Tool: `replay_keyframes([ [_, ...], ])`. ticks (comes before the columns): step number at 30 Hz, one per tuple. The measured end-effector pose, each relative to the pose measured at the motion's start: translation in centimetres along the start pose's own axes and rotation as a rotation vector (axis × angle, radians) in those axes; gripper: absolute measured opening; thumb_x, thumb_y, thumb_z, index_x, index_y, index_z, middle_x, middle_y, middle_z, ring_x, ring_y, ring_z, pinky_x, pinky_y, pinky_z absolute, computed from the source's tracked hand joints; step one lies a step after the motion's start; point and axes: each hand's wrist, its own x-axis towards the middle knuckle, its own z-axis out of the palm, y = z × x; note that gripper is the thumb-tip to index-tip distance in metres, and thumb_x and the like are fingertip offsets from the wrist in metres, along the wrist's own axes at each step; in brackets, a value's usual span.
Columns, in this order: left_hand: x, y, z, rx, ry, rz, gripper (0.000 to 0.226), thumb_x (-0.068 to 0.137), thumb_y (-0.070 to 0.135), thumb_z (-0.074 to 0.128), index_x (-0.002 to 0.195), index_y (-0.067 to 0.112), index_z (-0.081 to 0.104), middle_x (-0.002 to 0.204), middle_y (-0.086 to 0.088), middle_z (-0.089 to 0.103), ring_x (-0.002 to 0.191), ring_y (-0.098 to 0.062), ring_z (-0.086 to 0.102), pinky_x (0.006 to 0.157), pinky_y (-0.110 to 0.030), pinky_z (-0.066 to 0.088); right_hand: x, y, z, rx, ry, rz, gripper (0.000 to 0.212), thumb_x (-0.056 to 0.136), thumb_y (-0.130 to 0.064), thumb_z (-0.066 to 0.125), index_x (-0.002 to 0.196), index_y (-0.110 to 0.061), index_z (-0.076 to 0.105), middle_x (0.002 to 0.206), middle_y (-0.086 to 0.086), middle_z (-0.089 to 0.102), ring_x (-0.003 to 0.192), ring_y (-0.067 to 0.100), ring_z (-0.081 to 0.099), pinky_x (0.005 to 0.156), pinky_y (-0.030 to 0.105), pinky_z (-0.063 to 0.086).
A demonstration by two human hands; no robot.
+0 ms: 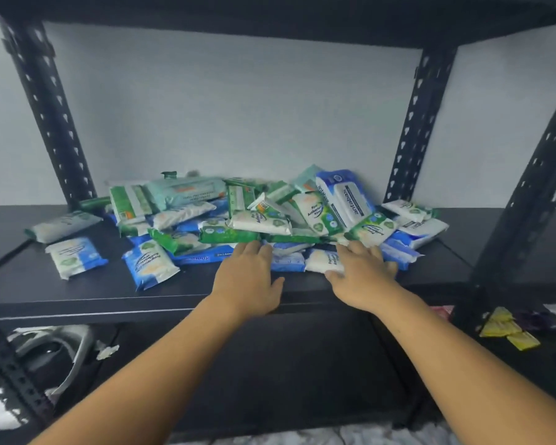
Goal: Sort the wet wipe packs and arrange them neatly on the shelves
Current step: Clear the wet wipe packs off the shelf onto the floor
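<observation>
Heap of wet wipe packs (257, 220) on black shelf (93, 290). Left hand (247, 277) flat, fingers straight, at heap's front edge. Right hand (360, 274) spread over white pack (321, 264).

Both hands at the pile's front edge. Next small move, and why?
Probably close the right hand on the white-and-blue pack by its thumb and pull it forward onto the shelf front. The pile mixes green and blue packs unsorted, and that pack lies at its front edge. The left hand can steady the pile.
</observation>
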Motion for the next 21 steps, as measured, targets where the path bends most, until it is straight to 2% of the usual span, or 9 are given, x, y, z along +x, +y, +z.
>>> replay_keyframes([
  [3, 0.1, 0.1, 1.4, 0.050, 0.031, -0.007, 0.069, 0.095, 0.057, 0.047, 0.147, 0.013, 0.038, 0.139, -0.008, 0.046, 0.125, -0.030, 0.041, 0.108, -0.039, 0.038, 0.1, 0.5, 0.6, -0.005, 0.042, 0.015, 0.052, 0.095, -0.057, 0.046, 0.138, -0.029, 0.049, 0.135, -0.003, 0.038, 0.129, 0.026, 0.031, 0.100, 0.051, 0.033],
  [7, 0.3, 0.5, 1.7, 0.040, 0.061, -0.036, 0.063, 0.096, 0.059, 0.045, 0.139, 0.013, 0.048, 0.130, -0.007, 0.046, 0.119, -0.027, 0.042, 0.103, -0.036, 0.040, -0.4, 1.5, 0.0, 0.061, 0.062, 0.029, 0.049, 0.087, -0.063, 0.058, 0.125, -0.032, 0.055, 0.128, -0.006, 0.047, 0.127, 0.024, 0.038, 0.101, 0.049, 0.034],
  [10, 0.1, 1.5, 1.2, -0.005, 0.024, -0.070, 0.055, 0.096, 0.056, 0.051, 0.131, 0.014, 0.049, 0.127, -0.008, 0.047, 0.123, -0.029, 0.041, 0.104, -0.035, 0.038, -1.0, 2.7, -1.1, 0.111, 0.115, 0.057, 0.044, 0.083, -0.060, 0.065, 0.116, -0.031, 0.062, 0.123, -0.009, 0.058, 0.120, 0.020, 0.049, 0.098, 0.046, 0.033],
  [12, 0.1, 2.2, 0.5, -0.012, -0.013, -0.077, 0.049, 0.094, 0.052, 0.057, 0.125, 0.014, 0.048, 0.122, -0.008, 0.056, 0.127, -0.030, 0.043, 0.108, -0.035, 0.036, -1.2, 3.8, -2.0, 0.164, 0.179, 0.083, 0.044, 0.081, -0.056, 0.069, 0.117, -0.031, 0.065, 0.123, -0.009, 0.059, 0.119, 0.020, 0.051, 0.098, 0.044, 0.034],
  [14, 0.0, 2.7, -0.6, -0.045, -0.028, -0.073, 0.049, 0.089, 0.050, 0.065, 0.119, 0.016, 0.049, 0.112, -0.005, 0.061, 0.123, -0.029, 0.048, 0.103, -0.036, 0.042, -0.9, 5.2, -2.8, 0.240, 0.263, 0.124, 0.045, 0.079, -0.052, 0.072, 0.119, -0.033, 0.067, 0.126, -0.009, 0.058, 0.119, 0.022, 0.051, 0.100, 0.044, 0.037],
  [16, -0.1, 3.4, -1.6, -0.107, -0.025, -0.044, 0.051, 0.084, 0.048, 0.071, 0.120, 0.018, 0.050, 0.113, -0.002, 0.058, 0.116, -0.026, 0.050, 0.095, -0.035, 0.044, -0.1, 6.7, -3.2, 0.281, 0.349, 0.190, 0.044, 0.079, -0.051, 0.071, 0.119, -0.033, 0.068, 0.126, -0.007, 0.058, 0.119, 0.025, 0.051, 0.099, 0.046, 0.039],
  [19, 0.4, 5.0, -2.2, -0.219, 0.083, 0.046, 0.047, 0.085, 0.042, 0.072, 0.121, 0.015, 0.057, 0.113, -0.004, 0.058, 0.109, -0.027, 0.054, 0.091, -0.036, 0.044, 1.5, 8.6, -2.9, 0.268, 0.399, 0.251, 0.040, 0.080, -0.052, 0.069, 0.113, -0.030, 0.068, 0.120, -0.004, 0.059, 0.114, 0.028, 0.052, 0.093, 0.046, 0.041],
  [21, 1.7, 5.9, -1.9, -0.243, 0.188, 0.109, 0.042, 0.086, 0.040, 0.070, 0.115, 0.011, 0.061, 0.108, -0.007, 0.057, 0.103, -0.029, 0.054, 0.087, -0.039, 0.047, 2.4, 9.3, -2.4, 0.222, 0.317, 0.286, 0.040, 0.082, -0.052, 0.068, 0.114, -0.029, 0.066, 0.120, -0.001, 0.057, 0.115, 0.030, 0.050, 0.091, 0.045, 0.039],
])
